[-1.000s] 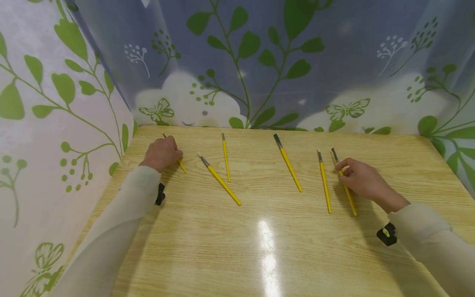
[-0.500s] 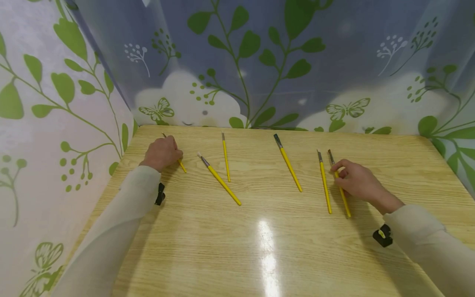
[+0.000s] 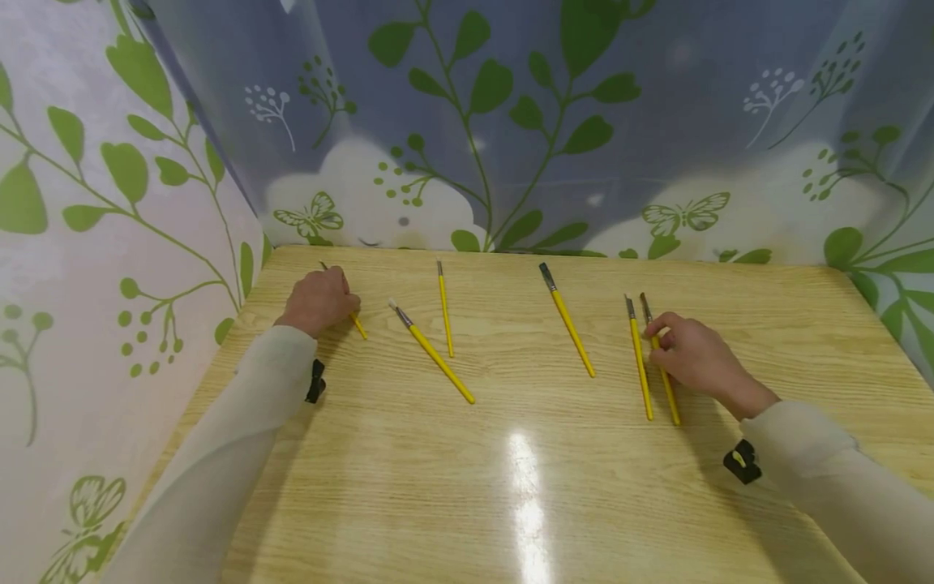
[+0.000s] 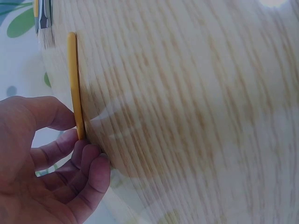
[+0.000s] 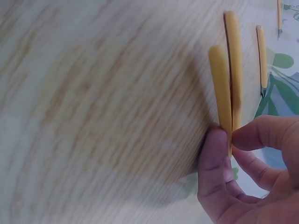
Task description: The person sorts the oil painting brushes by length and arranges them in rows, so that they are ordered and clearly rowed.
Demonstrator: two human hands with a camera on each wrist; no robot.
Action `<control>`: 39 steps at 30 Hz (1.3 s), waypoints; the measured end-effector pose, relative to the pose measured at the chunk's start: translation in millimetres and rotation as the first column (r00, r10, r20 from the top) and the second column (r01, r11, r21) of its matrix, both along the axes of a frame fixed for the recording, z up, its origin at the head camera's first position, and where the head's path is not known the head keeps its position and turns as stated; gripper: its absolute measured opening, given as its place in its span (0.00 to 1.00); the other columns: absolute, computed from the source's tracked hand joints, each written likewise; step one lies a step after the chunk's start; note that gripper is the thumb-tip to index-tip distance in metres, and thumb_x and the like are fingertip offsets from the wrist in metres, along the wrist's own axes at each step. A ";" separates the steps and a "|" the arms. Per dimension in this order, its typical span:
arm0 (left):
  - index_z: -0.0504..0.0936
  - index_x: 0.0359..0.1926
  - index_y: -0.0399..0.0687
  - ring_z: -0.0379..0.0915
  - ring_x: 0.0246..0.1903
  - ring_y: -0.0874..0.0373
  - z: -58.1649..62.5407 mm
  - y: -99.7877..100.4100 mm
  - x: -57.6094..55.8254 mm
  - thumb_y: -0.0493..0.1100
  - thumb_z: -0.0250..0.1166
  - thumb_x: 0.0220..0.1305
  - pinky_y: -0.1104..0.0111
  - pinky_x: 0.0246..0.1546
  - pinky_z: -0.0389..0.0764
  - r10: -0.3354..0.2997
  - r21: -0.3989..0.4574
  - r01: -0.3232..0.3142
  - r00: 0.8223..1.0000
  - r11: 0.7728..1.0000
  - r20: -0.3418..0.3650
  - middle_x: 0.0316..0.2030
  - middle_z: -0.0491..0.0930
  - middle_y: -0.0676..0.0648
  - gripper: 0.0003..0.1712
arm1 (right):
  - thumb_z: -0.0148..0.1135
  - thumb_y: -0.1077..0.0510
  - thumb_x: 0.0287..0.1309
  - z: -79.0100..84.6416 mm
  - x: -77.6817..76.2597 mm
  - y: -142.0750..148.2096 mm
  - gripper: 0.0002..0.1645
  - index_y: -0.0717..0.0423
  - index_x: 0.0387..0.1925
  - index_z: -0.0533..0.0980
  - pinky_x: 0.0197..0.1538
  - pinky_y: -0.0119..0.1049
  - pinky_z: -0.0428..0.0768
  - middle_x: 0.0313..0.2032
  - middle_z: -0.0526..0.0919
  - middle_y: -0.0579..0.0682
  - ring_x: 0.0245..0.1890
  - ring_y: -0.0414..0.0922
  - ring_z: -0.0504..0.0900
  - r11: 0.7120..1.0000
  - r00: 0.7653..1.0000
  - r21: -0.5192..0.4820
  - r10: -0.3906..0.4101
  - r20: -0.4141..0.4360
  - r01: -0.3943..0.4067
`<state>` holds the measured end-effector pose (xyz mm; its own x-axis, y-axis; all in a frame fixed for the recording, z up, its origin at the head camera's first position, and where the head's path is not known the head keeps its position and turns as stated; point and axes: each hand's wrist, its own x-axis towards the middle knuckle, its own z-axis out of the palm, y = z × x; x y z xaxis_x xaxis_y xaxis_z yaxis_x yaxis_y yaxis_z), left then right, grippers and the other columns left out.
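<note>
At the far left of the table, my left hand (image 3: 319, 302) pinches a yellow-handled paintbrush (image 4: 73, 79) between thumb and fingers; its middle is hidden by the hand in the head view. On the right, my right hand (image 3: 696, 353) pinches another yellow paintbrush (image 3: 667, 393) with a brown tip. That brush lies close beside a similar paintbrush (image 3: 639, 365), nearly parallel to it. In the right wrist view the held brush (image 5: 219, 84) overlaps the neighbouring brush (image 5: 235, 60).
Between the hands lie a white-bristled paintbrush (image 3: 441, 363), a thin paintbrush (image 3: 446, 316) and a dark-tipped paintbrush (image 3: 571, 331). The wooden table (image 3: 409, 487) meets a leaf-patterned curtain (image 3: 511, 162) at the back and a patterned wall (image 3: 109, 268) at left.
My right hand has moved left with its paintbrush, bringing it close to the neighbouring brush. My left hand and the other brushes have stayed in place.
</note>
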<state>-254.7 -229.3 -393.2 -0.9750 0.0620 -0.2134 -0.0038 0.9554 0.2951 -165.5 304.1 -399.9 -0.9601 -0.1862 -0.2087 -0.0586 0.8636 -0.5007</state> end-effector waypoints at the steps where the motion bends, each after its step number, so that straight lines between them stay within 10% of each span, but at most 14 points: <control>1: 0.77 0.48 0.35 0.80 0.37 0.43 0.0 0.3 0.0 0.42 0.60 0.77 0.51 0.41 0.83 0.000 0.000 0.000 1.000 1.000 0.000 0.43 0.82 0.34 0.12 | 0.57 0.64 0.74 -0.2 -0.1 -0.1 0.21 0.70 0.62 0.75 0.34 0.41 0.74 0.51 0.84 0.73 0.30 0.47 0.78 1.000 1.000 0.002 0.001 -0.003 -0.001; 15: 0.77 0.51 0.34 0.81 0.38 0.42 -0.7 -0.8 -0.8 0.42 0.59 0.76 0.51 0.42 0.84 -0.002 0.006 0.002 1.000 1.000 0.018 0.45 0.82 0.34 0.14 | 0.60 0.63 0.74 -3.9 0.8 -2.6 0.19 0.70 0.60 0.76 0.37 0.45 0.79 0.51 0.82 0.74 0.44 0.61 0.83 0.999 0.998 0.052 0.011 -0.056 -0.008; 26: 0.80 0.27 0.42 0.64 0.19 0.55 2.9 5.7 -18.7 0.44 0.60 0.73 0.63 0.23 0.69 0.025 -0.084 -0.016 0.995 0.996 0.097 0.21 0.70 0.47 0.16 | 0.58 0.63 0.74 -3.4 1.5 -2.1 0.20 0.69 0.62 0.76 0.38 0.45 0.77 0.53 0.81 0.74 0.49 0.63 0.81 0.998 0.999 0.058 0.008 -0.048 -0.005; 39: 0.78 0.26 0.38 0.68 0.20 0.51 14.7 18.5 -4.7 0.36 0.54 0.72 0.61 0.22 0.72 0.070 -0.110 -0.063 0.996 0.992 0.057 0.24 0.76 0.40 0.16 | 0.58 0.63 0.74 -2.4 1.4 -2.2 0.21 0.69 0.63 0.76 0.42 0.51 0.80 0.54 0.80 0.74 0.53 0.66 0.80 0.997 0.999 0.071 0.019 -0.038 -0.017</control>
<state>-259.4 -210.8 -378.6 -0.9613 -0.0293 -0.2738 -0.0832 0.9788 0.1872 -164.1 301.9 -402.3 -0.9643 -0.1896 -0.1850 -0.0926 0.8954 -0.4354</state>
